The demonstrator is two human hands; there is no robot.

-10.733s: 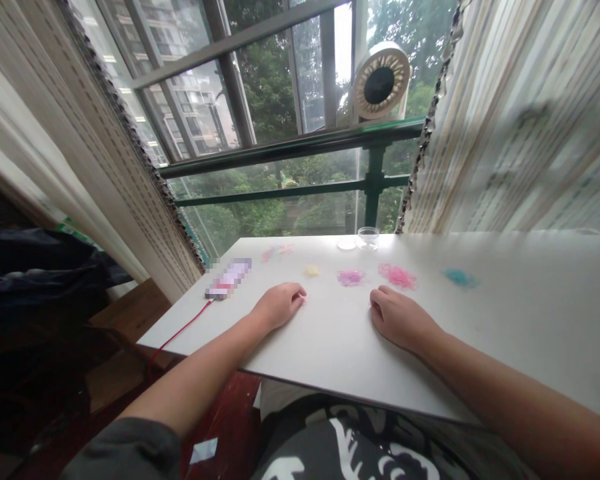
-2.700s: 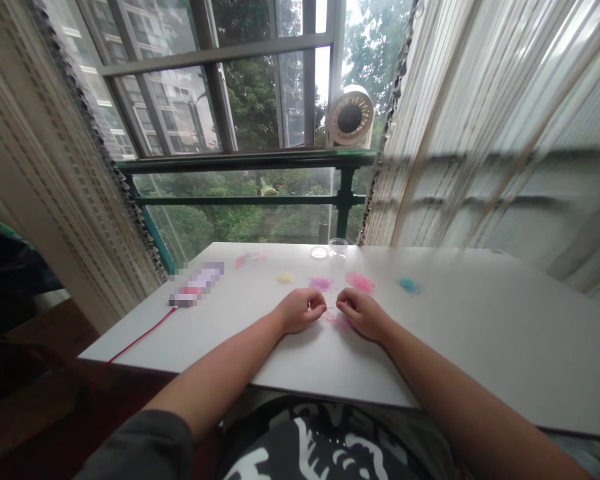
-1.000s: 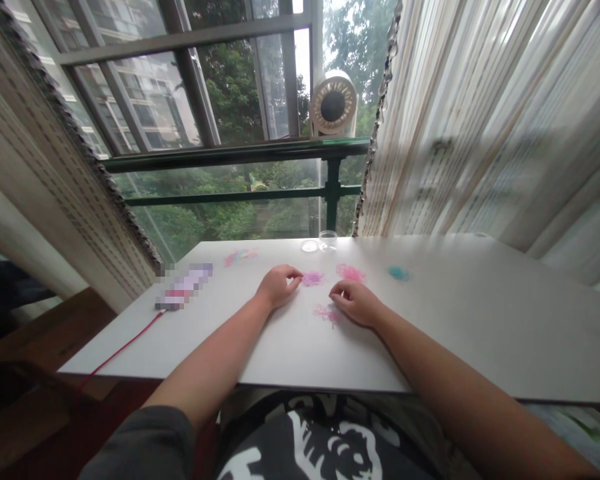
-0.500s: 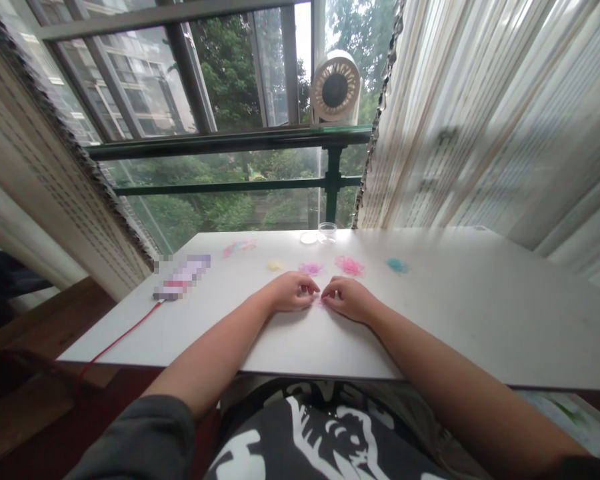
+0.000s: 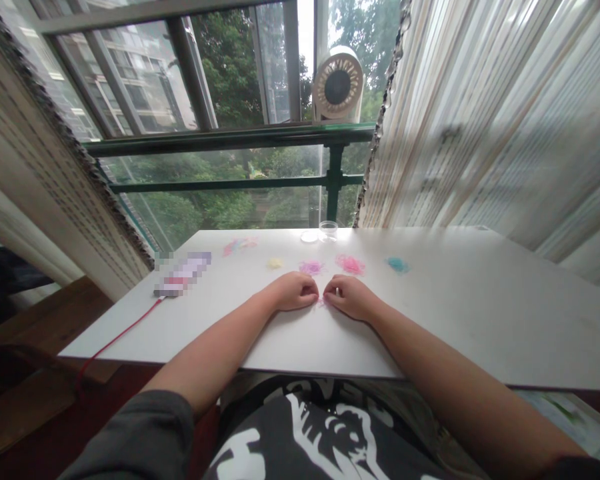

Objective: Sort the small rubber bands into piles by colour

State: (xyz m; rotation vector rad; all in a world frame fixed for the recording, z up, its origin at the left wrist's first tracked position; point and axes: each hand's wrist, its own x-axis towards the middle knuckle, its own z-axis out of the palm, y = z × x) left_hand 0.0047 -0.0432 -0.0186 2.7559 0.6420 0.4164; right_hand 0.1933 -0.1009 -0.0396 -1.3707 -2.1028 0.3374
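Observation:
My left hand rests on the white table with thumb and fingertips pinched together. Facing it across a narrow gap, my right hand also pinches, at a few thin pink strands that look like small rubber bands. What exactly sits between the fingertips is too small to make out. Just beyond the hands lie a purple pile and a pink pile of such bands. A yellow pile is farther left, a teal pile farther right.
A mixed-colour pile lies at the back left. A clear round tub and its lid stand near the back edge. At left is a blurred phone on a red cable. A fan stands by the window.
Both hands stay at nearly the same spot; their fingertips have shifted slightly over the small pink strands. The piles have not moved.

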